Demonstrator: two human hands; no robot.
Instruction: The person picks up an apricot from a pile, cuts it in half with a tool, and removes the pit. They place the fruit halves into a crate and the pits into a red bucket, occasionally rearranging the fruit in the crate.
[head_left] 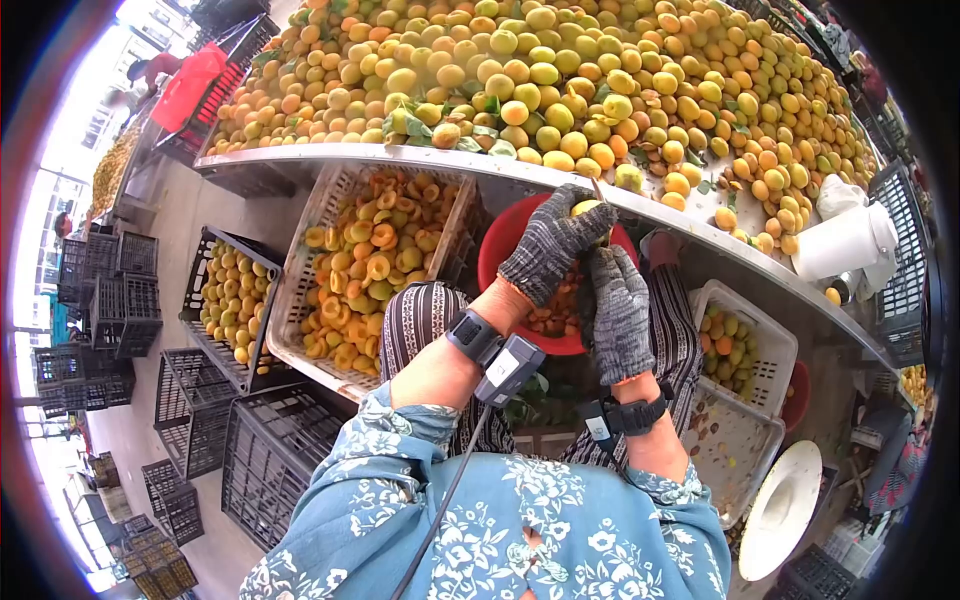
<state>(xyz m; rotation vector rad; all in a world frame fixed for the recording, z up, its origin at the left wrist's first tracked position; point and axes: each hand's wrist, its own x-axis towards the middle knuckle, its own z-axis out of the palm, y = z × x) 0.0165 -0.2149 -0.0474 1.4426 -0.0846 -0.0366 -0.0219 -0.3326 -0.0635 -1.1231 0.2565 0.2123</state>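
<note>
Above the red basin [492, 240], the gloved left hand [550, 250], wrist bent forward, is closed around an apricot [585, 208] at its 1 o'clock. The gloved right hand [620, 315] sits at 5 o'clock from it, fingers curled; whether it holds anything cannot be determined.

Grey concrete floor [180, 215], stacked black crates [105, 290], steel table [330, 155], bright daylit windows [52, 200].

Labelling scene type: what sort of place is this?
Probably an open fruit-processing yard: a metal table heaped with apricots, a white crate of halved apricots below it, stacked black crates. The left hand holds an apricot over a red basin.
</note>
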